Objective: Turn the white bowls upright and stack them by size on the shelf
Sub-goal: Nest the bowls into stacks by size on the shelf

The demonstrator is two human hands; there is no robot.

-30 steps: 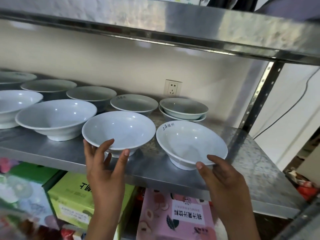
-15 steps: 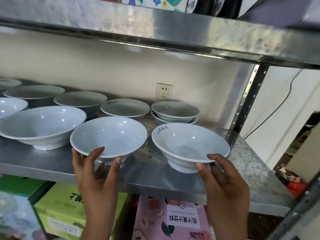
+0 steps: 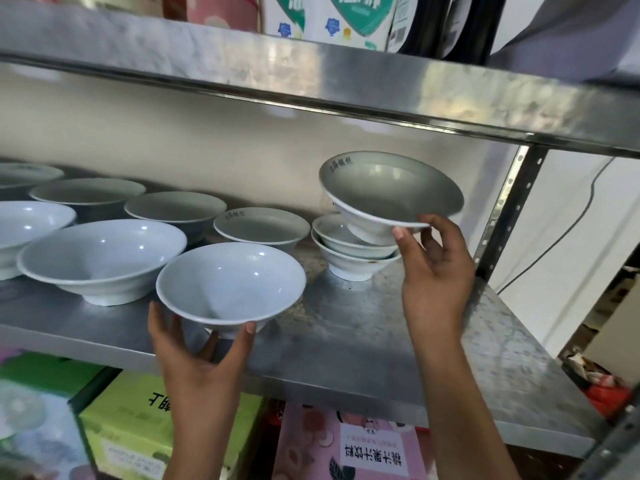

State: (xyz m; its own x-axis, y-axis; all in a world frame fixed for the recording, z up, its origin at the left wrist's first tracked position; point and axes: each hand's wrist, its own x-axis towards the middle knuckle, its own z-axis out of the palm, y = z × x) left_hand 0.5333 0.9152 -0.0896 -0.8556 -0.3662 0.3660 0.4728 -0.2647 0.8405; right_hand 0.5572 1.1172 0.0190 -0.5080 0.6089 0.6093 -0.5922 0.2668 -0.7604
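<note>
My right hand pinches the near rim of a white bowl with black lettering and holds it in the air, tilted, just above a stack of two smaller bowls at the back right of the steel shelf. My left hand cups another upright white bowl from below at the shelf's front edge, thumb on its rim. Several more upright white bowls stand to the left, among them a wide one and a shallow one.
An upper steel shelf hangs close over the bowls. A perforated upright post stands at the right. Cardboard boxes, green and pink, sit under the shelf. A cable runs down the wall to the right.
My right hand has lifted its bowl off the shelf and carried it back and up over the two stacked bowls. My left hand has kept hold of its bowl at the front edge.
</note>
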